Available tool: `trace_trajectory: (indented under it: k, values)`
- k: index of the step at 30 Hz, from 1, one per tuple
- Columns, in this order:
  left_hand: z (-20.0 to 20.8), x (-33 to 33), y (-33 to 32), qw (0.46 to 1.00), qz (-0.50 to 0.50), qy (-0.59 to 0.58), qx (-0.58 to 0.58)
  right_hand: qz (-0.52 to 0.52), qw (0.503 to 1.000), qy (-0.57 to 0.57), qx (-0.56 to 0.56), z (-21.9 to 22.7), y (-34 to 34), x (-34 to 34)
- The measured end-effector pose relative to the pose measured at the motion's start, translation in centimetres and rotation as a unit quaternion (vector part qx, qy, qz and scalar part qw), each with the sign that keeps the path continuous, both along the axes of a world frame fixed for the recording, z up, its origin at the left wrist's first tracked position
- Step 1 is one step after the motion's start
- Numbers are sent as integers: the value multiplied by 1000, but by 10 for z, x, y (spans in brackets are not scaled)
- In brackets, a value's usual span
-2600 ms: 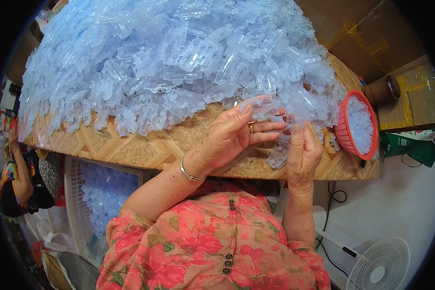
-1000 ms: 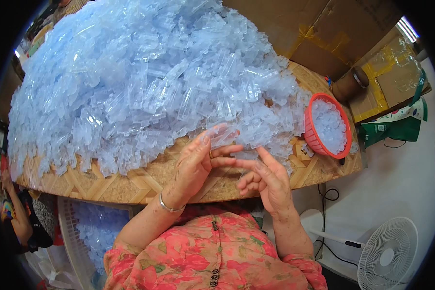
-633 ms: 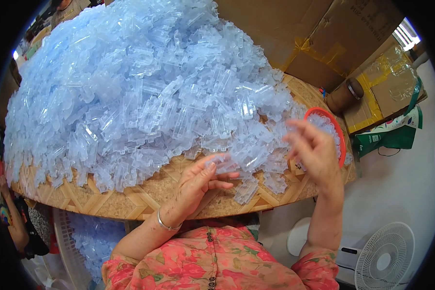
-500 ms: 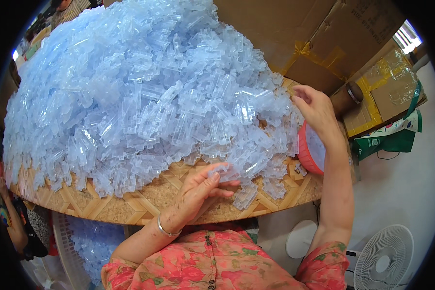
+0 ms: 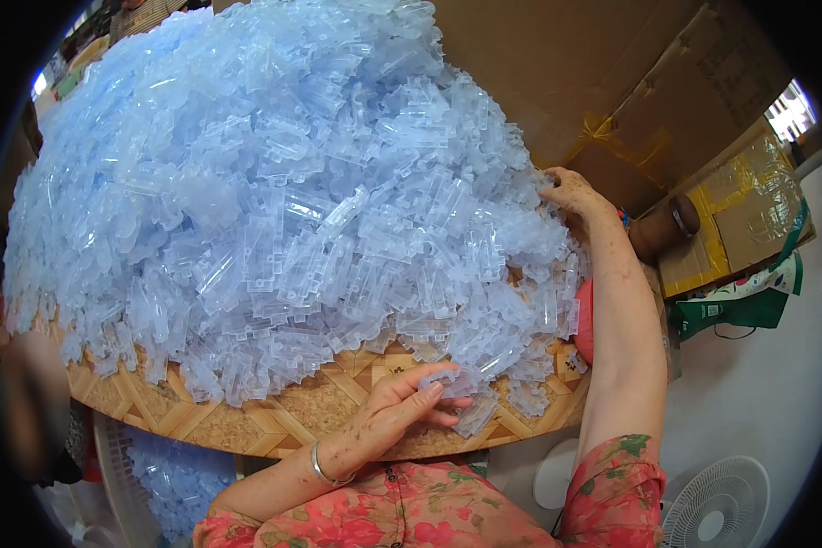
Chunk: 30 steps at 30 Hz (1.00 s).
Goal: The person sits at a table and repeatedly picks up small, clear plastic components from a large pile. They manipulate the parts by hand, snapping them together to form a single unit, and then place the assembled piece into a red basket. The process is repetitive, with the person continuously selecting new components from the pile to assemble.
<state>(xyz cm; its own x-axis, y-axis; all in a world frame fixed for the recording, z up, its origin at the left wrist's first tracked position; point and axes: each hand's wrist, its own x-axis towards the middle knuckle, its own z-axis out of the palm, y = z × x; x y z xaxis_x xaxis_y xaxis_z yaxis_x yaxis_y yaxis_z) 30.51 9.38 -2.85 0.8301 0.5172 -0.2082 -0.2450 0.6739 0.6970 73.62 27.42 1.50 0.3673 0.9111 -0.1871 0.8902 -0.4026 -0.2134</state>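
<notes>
A large heap of clear, bluish plastic pieces (image 5: 274, 201) covers most of the round table (image 5: 265, 425). My left hand (image 5: 402, 411) is at the heap's near edge, thumb and fingers closed on a clear plastic piece (image 5: 447, 379). A few more pieces lie on the table just beyond and beside it. Farther off, my right hand (image 5: 577, 196) reaches to the heap's right edge. Its fingers are bent and apart against the pieces, and I see nothing held in them. My right forearm covers part of a red bowl (image 5: 584, 320).
Large cardboard boxes (image 5: 685, 82) stand behind the table at the right, near a brown cylindrical container (image 5: 664, 226) and a taped carton (image 5: 744, 215). A green bag (image 5: 740, 310) hangs below. A white fan (image 5: 717, 511) stands lower right. A crate of bluish pieces (image 5: 169, 466) sits lower left.
My right hand has moved from above the red bowl to the heap's right edge, its forearm now covering more of the bowl. My left hand still holds its piece. The view has shifted slightly.
</notes>
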Motion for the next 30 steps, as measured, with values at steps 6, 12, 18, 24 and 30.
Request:
trace_trajectory:
  k: [6, 12, 18, 24, 30]
  values:
    - [0, 1, 1, 1000, 1, -14, -19, 0, 998, 70, -5, 25, -26, -12]
    - [0, 0, 2, 998, 44, -43, -18, 122, 968, 159, 151, 71, -101, -93]
    - [-2, 2, 6, 993, 74, -85, -23, 252, 925, 223, 178, 76, -186, -177]
    - [-9, -1, 10, 983, 102, -143, -45, 325, 899, 270, 118, 62, -216, -219]
    - [-6, -1, 10, 989, 96, -102, -44, 353, 881, 289, 127, 50, -218, -213]
